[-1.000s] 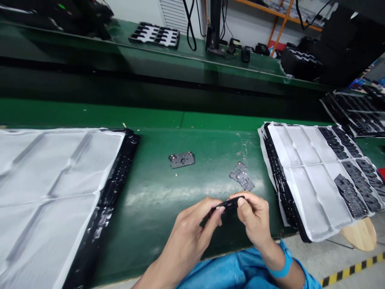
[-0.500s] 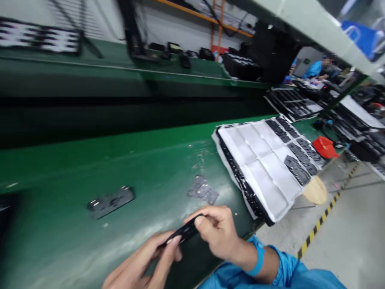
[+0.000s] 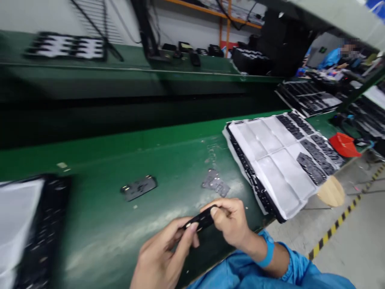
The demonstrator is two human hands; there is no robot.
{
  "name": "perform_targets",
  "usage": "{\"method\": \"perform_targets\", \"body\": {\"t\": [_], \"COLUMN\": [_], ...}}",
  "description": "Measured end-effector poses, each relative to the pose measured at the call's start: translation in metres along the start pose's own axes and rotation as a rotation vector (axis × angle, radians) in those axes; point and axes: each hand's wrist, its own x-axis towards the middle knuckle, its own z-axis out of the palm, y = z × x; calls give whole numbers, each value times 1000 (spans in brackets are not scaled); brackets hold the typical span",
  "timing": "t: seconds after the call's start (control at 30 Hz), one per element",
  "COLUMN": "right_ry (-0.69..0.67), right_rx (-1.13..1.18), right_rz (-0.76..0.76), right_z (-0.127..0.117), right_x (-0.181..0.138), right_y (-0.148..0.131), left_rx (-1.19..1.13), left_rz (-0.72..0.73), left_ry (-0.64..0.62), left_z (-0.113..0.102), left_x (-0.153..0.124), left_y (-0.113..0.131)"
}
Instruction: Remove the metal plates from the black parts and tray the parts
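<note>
Between my two hands is a thin black plastic part (image 3: 204, 218), held above the near edge of the green bench. My left hand (image 3: 170, 249) pinches its left end, with the thumb on top. At the other end, my right hand (image 3: 231, 220) is closed on it, thumb pressed against its face. A dark flat part (image 3: 140, 188) with cut-outs and small metal bits lies on the bench to the left. Just beyond my right hand rests a grey irregular plate (image 3: 215, 182). The underside of the held part is hidden by my fingers.
To the right, stacked trays (image 3: 279, 172) bear several black parts in some compartments. Another tray stack (image 3: 37, 224) stands at the left edge. A red scoop-like bin (image 3: 344, 145) and a round wooden stool (image 3: 331, 192) are at right. A person in blue (image 3: 331, 58) works far back.
The view has turned left, so the bench and trays sit further right and the left tray stack shows more. Both hands keep hold of the black part, with little change in grip.
</note>
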Motion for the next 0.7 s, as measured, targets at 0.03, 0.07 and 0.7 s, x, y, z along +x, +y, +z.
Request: {"method": "perform_targets", "body": {"t": [0.03,0.07,0.7], "right_ry": [-6,-15,-116], "right_rx": [3,7,59], "right_rz": [12,23,116], "right_z": [-1,-2,-5], "right_x": [0,0,0], "right_y": [1,2,10], "left_rx": [-26,-51,-75], "left_rz": [-19,-28,-13], "left_ry": [-6,-18,-36], "left_z": [1,2,-2], "left_x": [1,1,6], "left_y": [4,5,1]}}
